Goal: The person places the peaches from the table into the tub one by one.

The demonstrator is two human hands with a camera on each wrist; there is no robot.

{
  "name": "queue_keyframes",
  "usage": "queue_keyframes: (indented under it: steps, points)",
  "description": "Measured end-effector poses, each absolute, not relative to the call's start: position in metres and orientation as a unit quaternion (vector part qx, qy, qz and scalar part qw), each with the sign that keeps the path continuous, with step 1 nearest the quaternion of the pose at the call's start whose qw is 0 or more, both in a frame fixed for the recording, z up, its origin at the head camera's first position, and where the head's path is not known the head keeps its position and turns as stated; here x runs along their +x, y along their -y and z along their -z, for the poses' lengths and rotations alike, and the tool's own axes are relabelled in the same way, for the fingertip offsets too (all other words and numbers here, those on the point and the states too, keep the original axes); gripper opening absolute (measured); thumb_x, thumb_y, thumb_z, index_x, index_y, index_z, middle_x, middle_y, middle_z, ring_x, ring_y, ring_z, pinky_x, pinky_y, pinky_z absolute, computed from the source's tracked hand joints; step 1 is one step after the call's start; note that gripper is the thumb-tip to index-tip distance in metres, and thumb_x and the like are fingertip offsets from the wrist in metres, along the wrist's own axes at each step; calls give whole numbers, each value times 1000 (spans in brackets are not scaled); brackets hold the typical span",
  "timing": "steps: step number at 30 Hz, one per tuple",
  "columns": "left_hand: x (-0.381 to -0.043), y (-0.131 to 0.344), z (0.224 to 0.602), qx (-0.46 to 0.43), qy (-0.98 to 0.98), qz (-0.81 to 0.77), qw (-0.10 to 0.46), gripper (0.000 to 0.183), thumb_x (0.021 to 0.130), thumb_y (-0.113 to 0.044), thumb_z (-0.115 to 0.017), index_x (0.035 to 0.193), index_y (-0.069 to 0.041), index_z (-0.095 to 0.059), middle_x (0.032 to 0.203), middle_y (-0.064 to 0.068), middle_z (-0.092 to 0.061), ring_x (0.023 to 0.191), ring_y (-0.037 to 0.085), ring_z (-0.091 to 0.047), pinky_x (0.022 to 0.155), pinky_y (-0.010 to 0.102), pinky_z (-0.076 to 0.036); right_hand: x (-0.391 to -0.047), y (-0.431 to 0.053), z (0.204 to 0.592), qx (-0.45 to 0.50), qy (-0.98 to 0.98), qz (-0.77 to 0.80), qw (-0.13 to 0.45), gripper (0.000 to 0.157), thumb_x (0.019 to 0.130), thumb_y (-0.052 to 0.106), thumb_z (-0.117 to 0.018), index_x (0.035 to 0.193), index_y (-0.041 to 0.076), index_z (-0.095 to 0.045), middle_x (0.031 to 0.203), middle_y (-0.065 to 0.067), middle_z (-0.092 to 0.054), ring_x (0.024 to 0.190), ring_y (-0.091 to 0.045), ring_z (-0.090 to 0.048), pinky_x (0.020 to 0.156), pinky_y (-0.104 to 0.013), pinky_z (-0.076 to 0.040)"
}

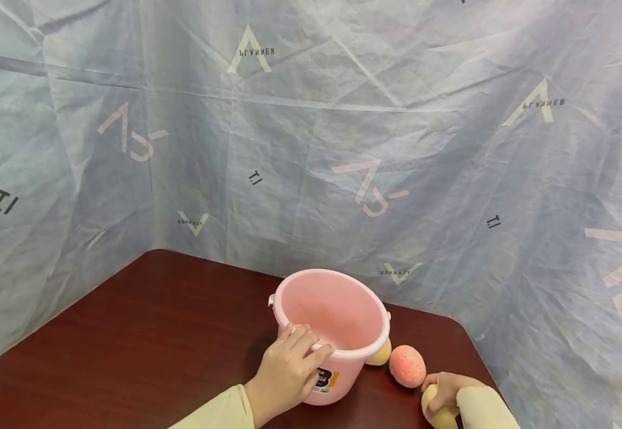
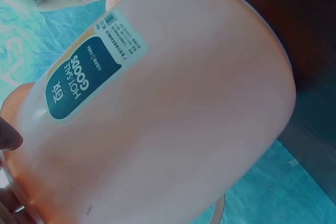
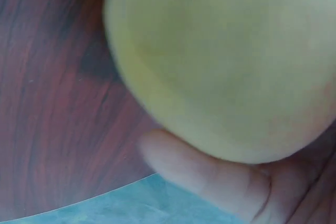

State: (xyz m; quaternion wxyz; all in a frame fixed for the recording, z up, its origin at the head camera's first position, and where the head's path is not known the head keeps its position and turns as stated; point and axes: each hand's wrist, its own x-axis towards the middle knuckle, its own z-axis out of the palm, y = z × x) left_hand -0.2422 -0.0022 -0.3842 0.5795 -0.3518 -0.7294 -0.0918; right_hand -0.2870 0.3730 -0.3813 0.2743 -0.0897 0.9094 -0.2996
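Observation:
A pink plastic bucket (image 1: 346, 375) stands tilted on the table, its mouth turned up and its label facing the near side. My left hand (image 1: 284, 370) grips the near rim, fingers over the edge and thumb on the outside. In the left wrist view the bucket's wall (image 2: 178, 93) takes up most of the frame. At the right, my right hand (image 1: 452, 386) holds a smooth yellow fruit (image 3: 226, 66) with a faint reddish blush, the thumb along its side. A round pinkish-red fruit (image 1: 407, 366) lies between that hand and the bucket.
Another yellow fruit (image 1: 379, 355) sits against the bucket's right side, partly hidden by it. The dark red-brown table (image 1: 171, 333) has rounded far corners. Grey printed cloth (image 1: 300, 137) hangs behind its far and side edges.

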Motion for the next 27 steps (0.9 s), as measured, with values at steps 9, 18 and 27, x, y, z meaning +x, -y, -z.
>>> queue_keyframes:
  steps: [9, 18, 27]
  points:
    - [-239, 3, 385, -344, 751, 98, 555, 37, 63, -16, -62, 99, -19, -70, 93, 3, -64, 94, 23, -62, 83, 45, -54, -361, -437, 466, -86, -905, 253, 332, 43, 66, 17, -81, 104, 15, -61, 87, -5, -57, 71, -16, -50, 62, -29, -45]
    - [-237, 4, 386, -342, 753, 94, 554, 39, 62, -19, -64, 100, -20, -70, 93, 2, -63, 94, 22, -62, 82, 45, -54, -289, -368, 390, -28, -908, 291, 300, 36, 66, -3, -71, 98, 7, -58, 83, -4, -54, 73, -17, -48, 65, -26, -42]
    - [-237, 3, 386, -344, 749, 100, 558, 35, 65, -21, -65, 99, -20, -71, 92, 2, -65, 94, 23, -64, 81, 46, -54, -298, -377, 399, -52, -931, 217, 289, 34, 66, 4, -71, 95, 14, -58, 81, -2, -52, 69, -15, -45, 59, -25, -39]
